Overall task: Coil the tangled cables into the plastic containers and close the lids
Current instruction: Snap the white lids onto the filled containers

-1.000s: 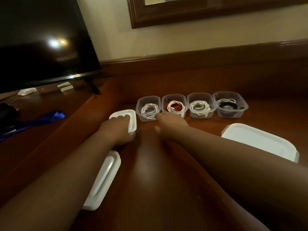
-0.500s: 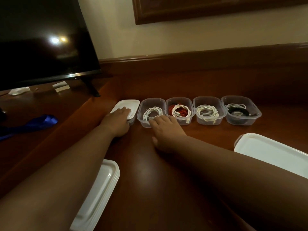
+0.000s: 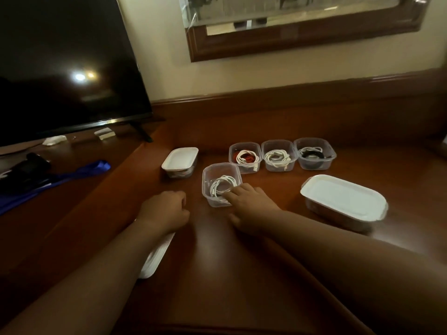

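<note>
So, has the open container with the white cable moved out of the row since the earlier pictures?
Yes. The container with the white cable has come toward the person, out of line with the red-cable container, the right hand at its rim.

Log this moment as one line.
right hand: fingers on open container | left hand: empty | lidded container: closed

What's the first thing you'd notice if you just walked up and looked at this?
The little clear tubs of coiled cables lined up at the back of the wooden desk. One open tub sits nearer, with the right hand holding its rim, and a closed tub stands to the left. A big dark TV fills the left corner.
</note>
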Tool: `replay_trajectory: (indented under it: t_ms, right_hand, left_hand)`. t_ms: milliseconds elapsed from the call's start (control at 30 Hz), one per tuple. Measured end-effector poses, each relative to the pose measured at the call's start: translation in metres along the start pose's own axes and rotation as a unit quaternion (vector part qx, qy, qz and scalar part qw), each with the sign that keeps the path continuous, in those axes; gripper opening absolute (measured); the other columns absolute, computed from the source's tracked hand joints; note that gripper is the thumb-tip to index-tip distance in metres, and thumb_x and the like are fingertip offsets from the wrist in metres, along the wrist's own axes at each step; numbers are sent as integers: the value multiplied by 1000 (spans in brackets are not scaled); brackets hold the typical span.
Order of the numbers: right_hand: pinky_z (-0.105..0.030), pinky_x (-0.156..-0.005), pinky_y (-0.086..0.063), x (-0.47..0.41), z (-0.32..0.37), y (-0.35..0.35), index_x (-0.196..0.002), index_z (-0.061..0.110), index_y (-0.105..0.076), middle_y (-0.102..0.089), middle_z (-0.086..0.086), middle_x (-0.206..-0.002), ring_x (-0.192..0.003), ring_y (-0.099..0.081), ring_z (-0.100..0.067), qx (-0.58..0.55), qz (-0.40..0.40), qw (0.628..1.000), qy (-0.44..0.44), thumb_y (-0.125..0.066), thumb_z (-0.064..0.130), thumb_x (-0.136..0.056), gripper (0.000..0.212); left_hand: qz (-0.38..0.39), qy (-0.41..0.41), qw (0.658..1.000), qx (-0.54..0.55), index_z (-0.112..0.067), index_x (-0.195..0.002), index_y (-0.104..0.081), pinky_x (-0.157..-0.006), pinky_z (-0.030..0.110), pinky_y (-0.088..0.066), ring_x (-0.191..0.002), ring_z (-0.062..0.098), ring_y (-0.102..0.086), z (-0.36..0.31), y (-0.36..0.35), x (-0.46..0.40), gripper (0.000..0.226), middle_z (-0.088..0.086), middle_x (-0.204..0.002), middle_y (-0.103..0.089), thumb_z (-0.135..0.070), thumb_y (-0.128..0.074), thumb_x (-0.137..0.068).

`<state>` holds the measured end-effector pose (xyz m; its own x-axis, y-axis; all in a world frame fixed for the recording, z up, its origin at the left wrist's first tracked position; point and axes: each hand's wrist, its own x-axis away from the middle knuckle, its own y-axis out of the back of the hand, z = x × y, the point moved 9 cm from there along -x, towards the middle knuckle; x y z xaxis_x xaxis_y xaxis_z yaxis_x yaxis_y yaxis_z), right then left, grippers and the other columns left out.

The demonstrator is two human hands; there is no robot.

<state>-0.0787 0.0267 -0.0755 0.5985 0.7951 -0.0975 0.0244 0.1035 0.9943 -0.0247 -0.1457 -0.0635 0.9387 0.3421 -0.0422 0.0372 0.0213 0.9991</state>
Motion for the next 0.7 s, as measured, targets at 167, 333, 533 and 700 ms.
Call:
replay_trajectory:
  t_ms: [167, 333, 533, 700]
  right_hand:
    - [-41, -111, -33, 51, -6, 5, -147, 22, -36, -36, -5, -153, -141, -30, -23, -54, -3, 998, -32, -57, 37, -94, 59]
    - [-43, -116, -29, 101, -31, 5, -153, 28, -22, -10, -11, -163, -149, -18, -30, -195, -21, 971, -139, -68, 56, -83, 89]
    - [-28, -94, -51, 137, -60, -6, -132, 22, -39, -37, -2, -141, -118, -48, -12, -271, -51, 936, -221, -81, 69, -58, 97]
    - [-16, -66, -49, 148, -65, -6, -102, 27, -44, -50, 6, -116, -90, -54, -2, -301, -99, 926, -205, -85, 57, -64, 63]
  left_hand:
    - [33, 6, 999, -10, -28, -127, -54, -91, 35, -48, -114, 27, -56, 1, -7, 40, 42, 3, -129, -55, -32, -60, -85]
    - [58, -11, 998, -25, -27, -139, -47, -95, 38, -50, -120, 29, -54, -12, -2, 57, 60, 6, -136, -53, -25, -70, -84]
    - [55, -26, 998, -34, -23, -141, -44, -90, 35, -51, -115, 29, -58, -21, 3, 60, 56, 10, -130, -58, -7, -56, -89]
    - [46, -46, 996, -66, -17, -138, -40, -84, 38, -50, -108, 30, -60, -30, 2, 60, 47, 12, -123, -57, -6, -49, -93]
